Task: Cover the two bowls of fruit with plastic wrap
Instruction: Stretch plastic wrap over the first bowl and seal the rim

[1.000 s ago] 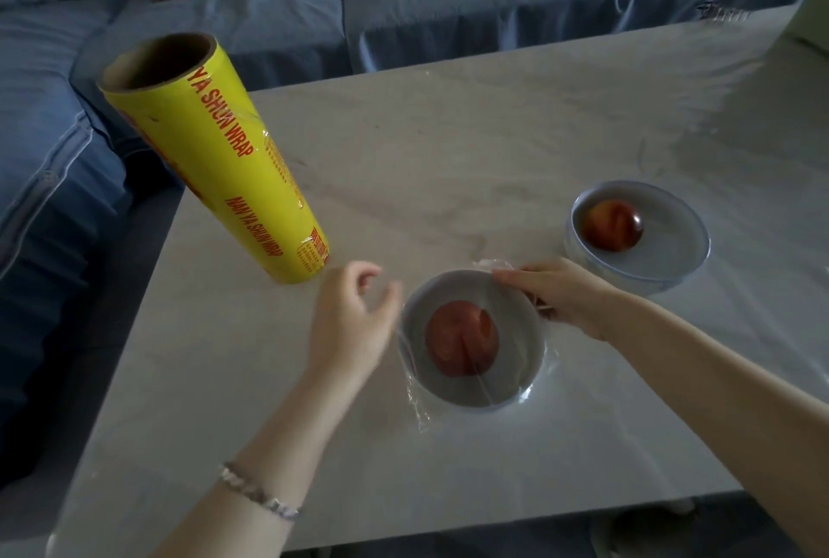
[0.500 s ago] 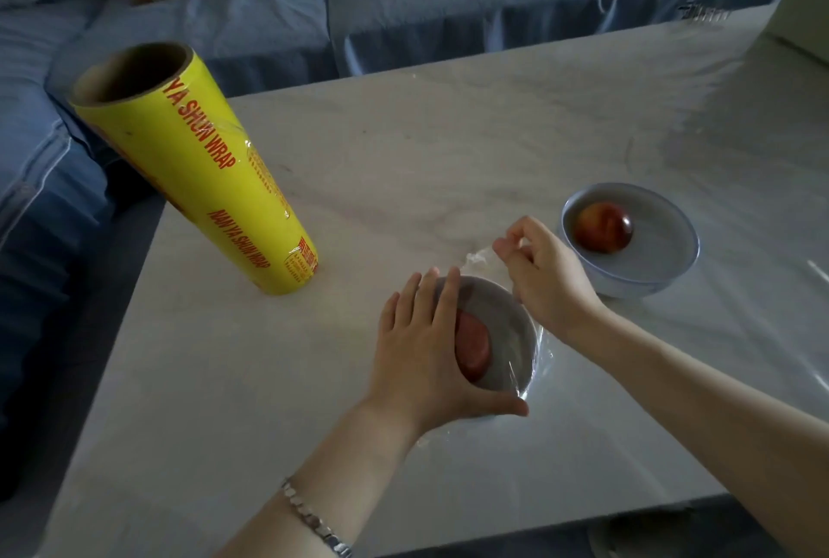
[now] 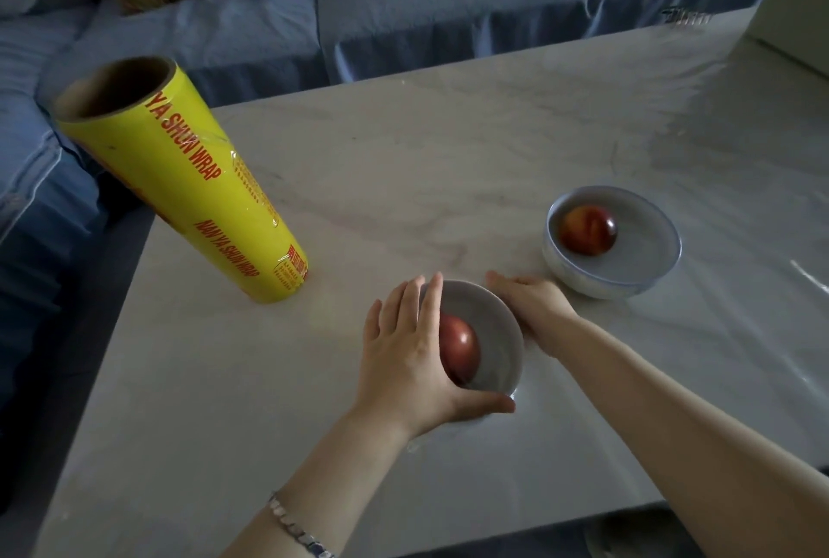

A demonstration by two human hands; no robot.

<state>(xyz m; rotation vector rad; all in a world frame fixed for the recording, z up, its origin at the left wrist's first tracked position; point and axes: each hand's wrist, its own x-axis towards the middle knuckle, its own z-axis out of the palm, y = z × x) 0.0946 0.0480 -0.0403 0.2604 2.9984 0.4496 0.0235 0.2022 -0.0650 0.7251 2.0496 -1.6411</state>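
Observation:
A grey bowl (image 3: 495, 340) with a red fruit (image 3: 460, 349) stands near the table's front, clear plastic wrap stretched over it. My left hand (image 3: 410, 360) lies flat over its left side, fingers straight, thumb under the near rim. My right hand (image 3: 531, 310) presses against the bowl's right side, fingers extended along the rim. A second bowl (image 3: 646, 277) holding a red fruit (image 3: 587, 230) stands to the right, with a glossy film over its top. A tall yellow roll of plastic wrap (image 3: 193, 182) stands upright at the left.
The pale marble table (image 3: 403, 162) has its left edge next to the roll and its front edge below my forearms. A blue sofa (image 3: 403, 5) with cushions runs along the far and left sides. A bracelet (image 3: 298, 528) is on my left wrist.
My left hand moved from beside the bowl onto its left side. My right hand let go of the raised wrap corner and dropped down against the bowl's right rim.

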